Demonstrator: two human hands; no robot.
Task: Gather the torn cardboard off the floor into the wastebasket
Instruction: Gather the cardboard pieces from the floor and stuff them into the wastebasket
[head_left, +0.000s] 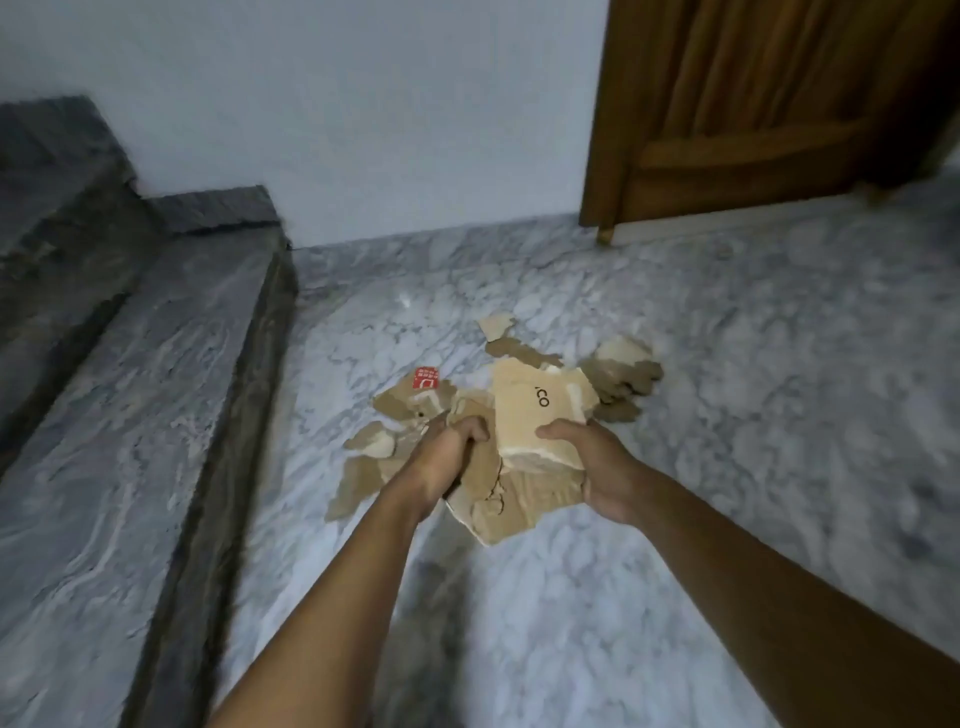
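Note:
A heap of torn brown cardboard (511, 499) lies on the marble floor in the middle of the view. My left hand (447, 457) grips pieces at the heap's left side, fingers curled round them. My right hand (592, 467) holds a pale piece printed "CO" (535, 410) from the right, thumb on top. Loose scraps lie beyond: one with a red label (426, 378), a small pale scrap (496, 326) and dark pieces (621, 382) at the right. No wastebasket is in view.
Dark stone stair steps (130, 389) rise along the left. A white wall (363, 130) stands behind the heap, and a wooden door (769, 114) is at the back right. Grey marble floor (753, 415) stretches to the right and toward me.

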